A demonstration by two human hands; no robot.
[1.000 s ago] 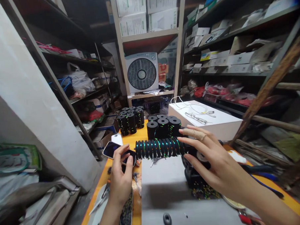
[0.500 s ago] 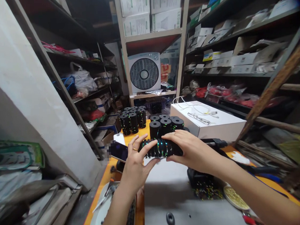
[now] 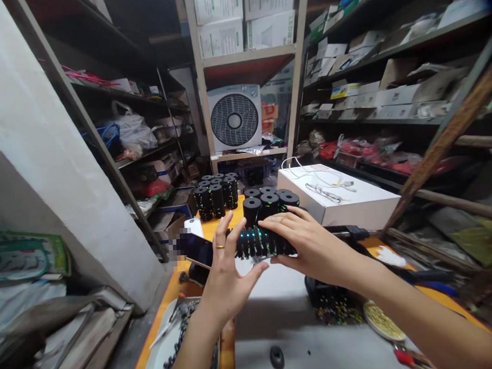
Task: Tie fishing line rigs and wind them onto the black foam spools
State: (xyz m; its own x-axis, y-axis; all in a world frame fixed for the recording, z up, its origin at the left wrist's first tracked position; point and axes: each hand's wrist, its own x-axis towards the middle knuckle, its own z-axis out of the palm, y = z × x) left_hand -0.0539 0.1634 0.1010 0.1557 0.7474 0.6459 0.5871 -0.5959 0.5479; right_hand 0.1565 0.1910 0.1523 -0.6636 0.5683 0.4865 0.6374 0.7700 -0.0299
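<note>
A black foam spool (image 3: 252, 242), banded with dark line and flecked with shiny green and blue, lies sideways between my hands. My right hand (image 3: 303, 239) grips its right end, fingers over the top and thumb underneath. My left hand (image 3: 232, 266), with a ring on one finger, is by the left end; its fingers and thumb are spread apart. Whether a fingertip still touches the foam I cannot tell. Behind stand similar upright spools (image 3: 267, 199) in a cluster, and another group of spools (image 3: 216, 194) is farther left. Below lies a small black oval piece (image 3: 277, 357) on the white work surface (image 3: 255, 336).
A phone (image 3: 195, 248) leans left of my hand. At lower left is a white tray (image 3: 153, 354) of small dark parts. On the right are a black clamp-like stand (image 3: 346, 233), a dish of gold bits (image 3: 383, 321) and red-handled pliers (image 3: 404, 357). Behind is a white box (image 3: 340, 194).
My left fingers have lifted off the spool and spread, uncovering more of its left part. My right hand still grips it. The whole view has shifted slightly.
</note>
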